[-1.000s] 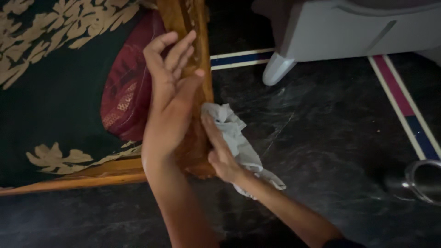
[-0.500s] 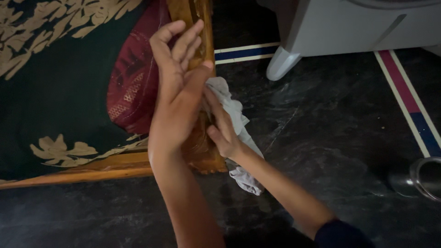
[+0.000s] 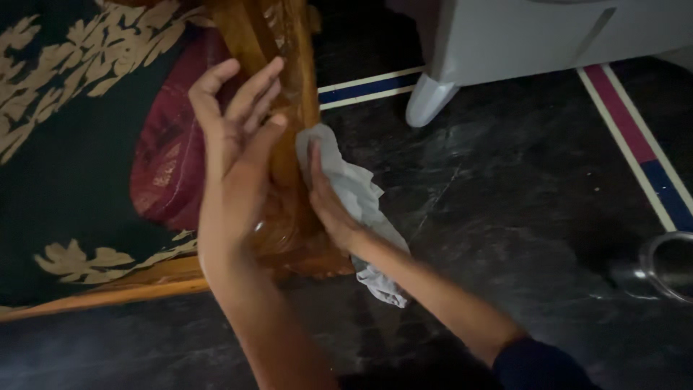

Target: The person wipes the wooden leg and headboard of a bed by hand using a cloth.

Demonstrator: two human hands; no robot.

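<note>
Head view: my right hand (image 3: 328, 202) presses a pale cloth (image 3: 354, 191) flat against the outer side of the carved wooden post (image 3: 285, 87), gripping nothing else. Since half a second ago the cloth has slid higher up the post, so the wiping stroke runs upward. My left hand (image 3: 231, 162) is wide open, fingers spread, its edge against the post's inner face. Beyond the post lie a maroon cushion (image 3: 166, 166) and green patterned bedding (image 3: 72, 144). The floor (image 3: 520, 188) is dark marble with striped inlay; a white appliance (image 3: 548, 36) stands near.
</note>
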